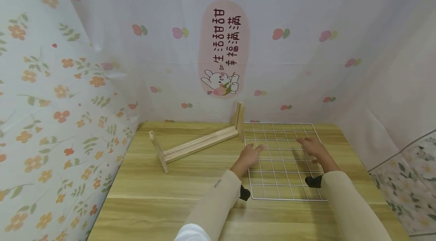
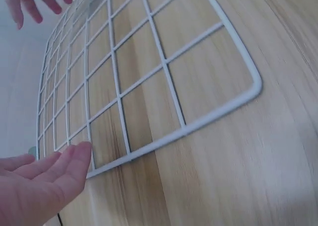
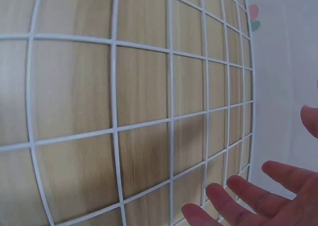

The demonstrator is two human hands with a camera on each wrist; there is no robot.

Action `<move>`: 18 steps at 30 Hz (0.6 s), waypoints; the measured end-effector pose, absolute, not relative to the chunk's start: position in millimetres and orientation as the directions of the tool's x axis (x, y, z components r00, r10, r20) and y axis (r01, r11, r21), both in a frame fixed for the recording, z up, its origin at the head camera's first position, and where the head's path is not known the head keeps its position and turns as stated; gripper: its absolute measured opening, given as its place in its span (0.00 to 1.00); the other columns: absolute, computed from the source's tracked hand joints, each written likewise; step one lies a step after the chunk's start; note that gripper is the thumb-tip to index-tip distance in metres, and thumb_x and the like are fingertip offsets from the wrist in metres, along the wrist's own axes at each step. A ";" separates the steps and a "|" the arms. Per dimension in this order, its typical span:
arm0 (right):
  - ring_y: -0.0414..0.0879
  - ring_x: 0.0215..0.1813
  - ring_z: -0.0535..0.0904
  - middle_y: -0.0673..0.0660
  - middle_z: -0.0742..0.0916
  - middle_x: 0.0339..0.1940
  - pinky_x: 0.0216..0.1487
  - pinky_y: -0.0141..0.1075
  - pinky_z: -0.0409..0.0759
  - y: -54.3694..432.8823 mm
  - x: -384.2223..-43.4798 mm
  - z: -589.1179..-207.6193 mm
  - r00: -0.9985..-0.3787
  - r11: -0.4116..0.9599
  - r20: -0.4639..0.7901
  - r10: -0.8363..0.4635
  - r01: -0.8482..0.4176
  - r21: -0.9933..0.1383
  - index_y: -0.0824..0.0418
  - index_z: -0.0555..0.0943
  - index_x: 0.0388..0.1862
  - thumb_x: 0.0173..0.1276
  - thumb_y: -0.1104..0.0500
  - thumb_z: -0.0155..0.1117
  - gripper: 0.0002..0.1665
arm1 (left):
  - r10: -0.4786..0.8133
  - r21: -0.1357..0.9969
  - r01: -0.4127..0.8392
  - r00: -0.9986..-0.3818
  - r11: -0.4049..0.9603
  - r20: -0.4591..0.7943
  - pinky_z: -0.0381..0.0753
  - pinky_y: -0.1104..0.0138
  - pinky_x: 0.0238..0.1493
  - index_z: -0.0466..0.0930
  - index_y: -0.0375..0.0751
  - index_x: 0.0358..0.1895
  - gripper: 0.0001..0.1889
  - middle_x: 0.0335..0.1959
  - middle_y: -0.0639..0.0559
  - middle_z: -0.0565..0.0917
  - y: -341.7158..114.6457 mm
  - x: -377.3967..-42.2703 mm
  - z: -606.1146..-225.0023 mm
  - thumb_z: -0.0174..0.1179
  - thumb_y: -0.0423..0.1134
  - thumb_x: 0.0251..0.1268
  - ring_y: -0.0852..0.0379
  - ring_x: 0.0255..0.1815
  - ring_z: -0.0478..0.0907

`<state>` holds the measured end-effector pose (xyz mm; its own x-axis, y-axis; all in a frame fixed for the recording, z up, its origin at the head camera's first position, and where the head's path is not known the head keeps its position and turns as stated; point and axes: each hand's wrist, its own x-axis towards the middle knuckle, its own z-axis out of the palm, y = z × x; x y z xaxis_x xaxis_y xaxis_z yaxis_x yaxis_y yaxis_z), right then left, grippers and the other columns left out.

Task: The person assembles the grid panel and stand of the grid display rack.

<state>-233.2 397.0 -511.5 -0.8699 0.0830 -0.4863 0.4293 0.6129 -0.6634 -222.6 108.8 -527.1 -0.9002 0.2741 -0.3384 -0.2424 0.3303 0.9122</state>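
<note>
Seeing a white wire grid (image 1: 282, 160) lying on a wood-grain table (image 1: 163, 199), right of centre in the head view, its far edge running near the table's back edge. Finding the left hand (image 1: 248, 157) at the grid's left edge, fingers loosely extending toward the mesh, gripping nothing. Checking the left wrist view: seeing those fingertips overlapping the edge wire at lower left, but not being able to tell touching from hovering. Finding the right hand (image 1: 315, 149) over the grid's right side, fingers spreading apart, likewise gripping nothing. Seeing them fanning out at lower right in the right wrist view, partly in front of the mesh; contact not showing clearly.

Noting a wooden stand (image 1: 201, 144) resting left of the grid, its bar slanting from centre left up toward the middle and joining two upright end boards, one standing just beside the grid's upper left corner. Seeing beige sleeves (image 1: 218, 199) entering from the bottom, black pieces (image 1: 313, 181) showing at both wrists. Noting a pale cloth (image 1: 153, 70) hanging behind, bearing a pink patch (image 1: 225, 48) with dark lettering and a rabbit, upper centre. Seeing orange-flowered cloth (image 1: 61, 93) filling the left side.
</note>
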 end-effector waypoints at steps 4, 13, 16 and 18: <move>0.80 0.69 0.54 0.78 0.49 0.75 0.55 0.67 0.72 398.2 -235.4 -512.5 -0.836 0.537 -0.544 0.074 0.493 -0.684 0.71 0.40 0.77 0.74 0.33 0.38 0.53 | 0.253 0.908 -0.385 -0.874 0.164 -0.416 0.77 0.46 0.56 0.58 0.34 0.73 0.39 0.67 0.38 0.69 110.1 -225.2 -526.9 0.48 0.62 0.71 0.40 0.57 0.73; 0.74 0.67 0.62 0.80 0.57 0.71 0.53 0.62 0.76 399.7 -236.5 -519.4 -0.794 0.468 -0.594 0.124 0.575 -0.671 0.75 0.40 0.76 0.73 0.33 0.41 0.55 | 0.284 0.812 -0.575 -0.799 -0.101 -0.531 0.71 0.39 0.60 0.52 0.34 0.75 0.45 0.64 0.33 0.66 110.6 -230.7 -532.7 0.54 0.62 0.66 0.30 0.65 0.65; 0.74 0.68 0.61 0.79 0.57 0.71 0.53 0.62 0.76 402.3 -237.7 -522.6 -0.784 0.461 -0.607 0.133 0.591 -0.662 0.74 0.40 0.76 0.72 0.32 0.41 0.56 | 0.311 0.784 -0.606 -0.777 -0.132 -0.548 0.70 0.38 0.61 0.49 0.36 0.76 0.46 0.69 0.27 0.62 111.8 -231.6 -535.7 0.54 0.63 0.65 0.28 0.67 0.62; 0.73 0.68 0.62 0.79 0.58 0.71 0.52 0.62 0.76 403.6 -238.4 -523.7 -0.779 0.457 -0.611 0.143 0.599 -0.657 0.75 0.41 0.76 0.72 0.31 0.41 0.57 | 0.318 0.771 -0.619 -0.769 -0.150 -0.555 0.69 0.37 0.61 0.49 0.37 0.76 0.47 0.70 0.25 0.60 112.8 -231.9 -536.8 0.54 0.63 0.65 0.27 0.67 0.62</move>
